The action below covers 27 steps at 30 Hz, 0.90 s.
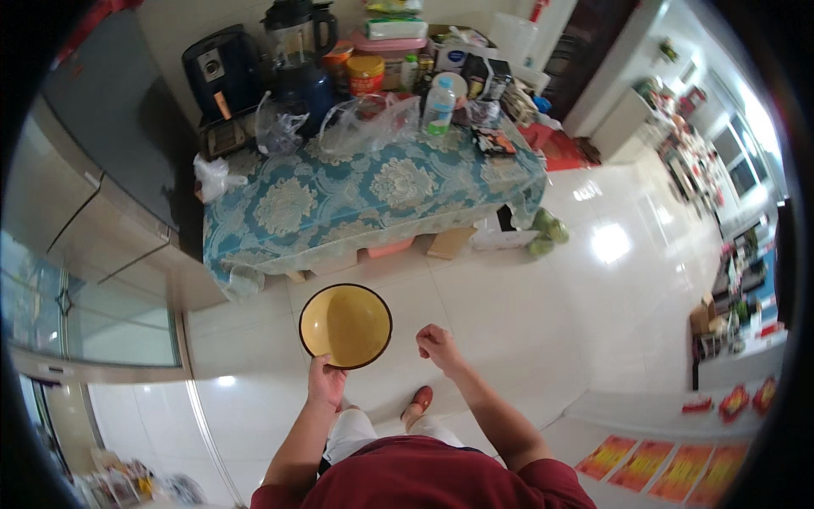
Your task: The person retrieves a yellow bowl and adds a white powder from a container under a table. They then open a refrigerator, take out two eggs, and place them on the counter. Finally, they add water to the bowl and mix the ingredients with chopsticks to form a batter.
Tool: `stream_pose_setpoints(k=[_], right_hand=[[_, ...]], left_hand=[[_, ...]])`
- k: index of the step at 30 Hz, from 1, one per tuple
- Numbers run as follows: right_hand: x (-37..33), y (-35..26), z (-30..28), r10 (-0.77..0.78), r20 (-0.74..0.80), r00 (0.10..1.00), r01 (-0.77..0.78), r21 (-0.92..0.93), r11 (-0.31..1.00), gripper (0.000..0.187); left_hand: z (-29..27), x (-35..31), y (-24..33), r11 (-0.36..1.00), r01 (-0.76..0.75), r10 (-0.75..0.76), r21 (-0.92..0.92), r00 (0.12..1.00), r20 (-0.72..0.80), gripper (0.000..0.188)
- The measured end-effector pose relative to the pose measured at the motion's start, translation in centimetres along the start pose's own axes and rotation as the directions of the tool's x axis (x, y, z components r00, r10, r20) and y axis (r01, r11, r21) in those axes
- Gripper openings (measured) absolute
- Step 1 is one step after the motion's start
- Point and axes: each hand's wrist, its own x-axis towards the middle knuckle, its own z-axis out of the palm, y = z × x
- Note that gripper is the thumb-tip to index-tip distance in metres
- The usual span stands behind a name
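Observation:
My left hand [326, 382] grips the near rim of a round amber bowl [346, 327] with a dark brown edge. The bowl is tilted so that its smooth inside faces up at me, and nothing shows in it. My thumb lies over the rim, while the other fingers are mostly hidden beneath. To the right of the bowl, apart from it, my right hand [436, 343] is curled into a loose fist with nothing visible in it. Both hands are over the tiled floor, short of the table.
Ahead stands a table with a blue floral cloth [356, 191]. On it are an air fryer [225, 72], a blender [301, 59], plastic bags [369, 123], a bottle [438, 106] and several jars and packages. Cabinets [119, 237] line the left. A green bag [547, 231] sits on the floor.

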Motion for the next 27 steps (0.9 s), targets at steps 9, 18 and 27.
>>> stream_pose_setpoints(k=[9,18,27], right_hand=[[13.1,1.6,-6.9,0.172,0.036,0.984,-0.175,0.112,0.978,0.011],[28.6,8.1,-9.8,0.344,0.140,0.928,-0.371,0.390,0.843,0.014],[52.4,23.4,-11.3,0.220,0.307,0.926,-0.358,0.527,0.771,0.020]], left_hand=[[5.1,2.8,-5.5,0.977,-0.189,0.181,-0.101,0.980,-0.088,0.033],[3.9,11.5,-12.5,0.941,-0.316,0.298,-0.124,0.944,-0.143,0.043],[-4.7,29.3,-26.2,0.867,-0.445,0.410,-0.225,0.893,-0.186,0.050]])
